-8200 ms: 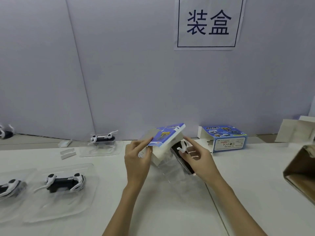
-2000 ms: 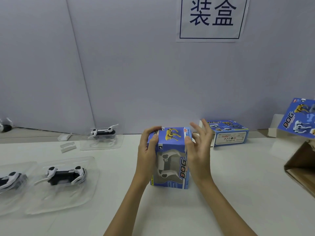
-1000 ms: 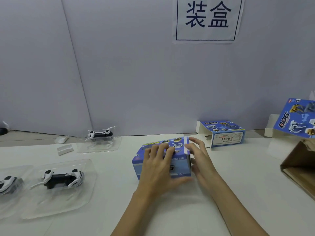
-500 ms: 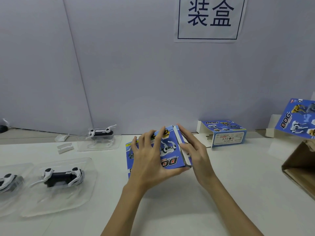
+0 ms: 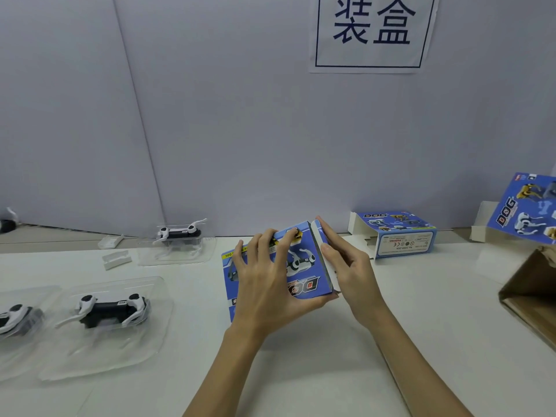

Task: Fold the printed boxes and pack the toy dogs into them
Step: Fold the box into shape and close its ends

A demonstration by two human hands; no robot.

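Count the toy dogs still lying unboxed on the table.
3 clearly: one at the back by the wall, one front left, one cut off at the left edge. A dark shape farther back left may be another.

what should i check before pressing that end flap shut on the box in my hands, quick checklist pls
1. Box held steady: ok. The left hand lies spread over the printed face of the blue box, thumb under its near edge.
2. Flap lined up: ok. The right hand has straight fingers against the white end flap.
3. Flap fully tucked: not ok, its edge still stands out from the box.
4. Toy seated inside: cannot tell, the hand and the box panels hide it.
5. Far end closed: cannot tell, it faces away.
6. Next toy ready: ok. A toy dog in its clear tray waits on the left of the table.
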